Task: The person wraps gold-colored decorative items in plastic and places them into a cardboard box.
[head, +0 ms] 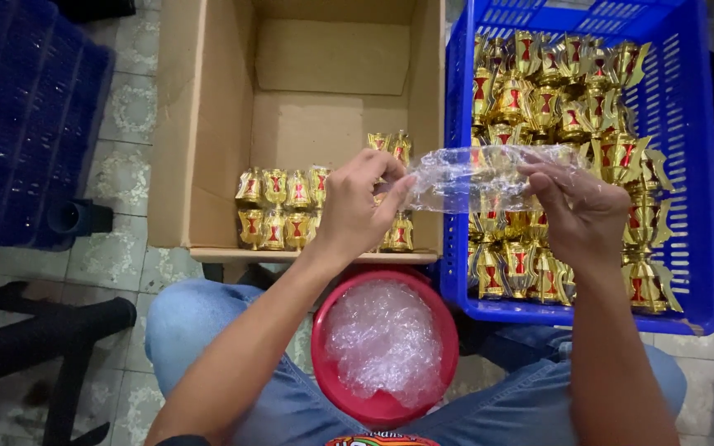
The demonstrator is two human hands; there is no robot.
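**Q:** What did each grip hold, and where was it?

**A:** My left hand (pixel 357 211) pinched one end of a clear plastic bag (pixel 477 177) between thumb and fingers; my right hand (pixel 580 211) was closed on the other end. The bag was stretched flat between them, above the gap where the cardboard box (pixel 208 124) meets the blue crate (pixel 696 165). I judged that the two-ended hold kept the film taut and its mouth easy to find.

**Q:** Why was everything laid out that way?

**A:** The crate sat on my right, the box to the left of it, the red bowl (pixel 324 363) nearest, between my knees on the floor. All three lay within reach without my shifting.

**Q:** Counts?

**A:** One bag in hand. One box, one crate, one bowl. Gold-and-red ornaments (pixel 287 206) in the box: about ten showed, in two rows along the near wall, some hidden behind my left hand. The loose ornaments (pixel 539 99) in the crate were piled and overlapping; several dozen, no exact count possible. The crumpled bags (pixel 386 339) in the bowl could not be counted either.

**Q:** Anything else?

**A:** A second, dark blue crate (pixel 26 116) stood far left.
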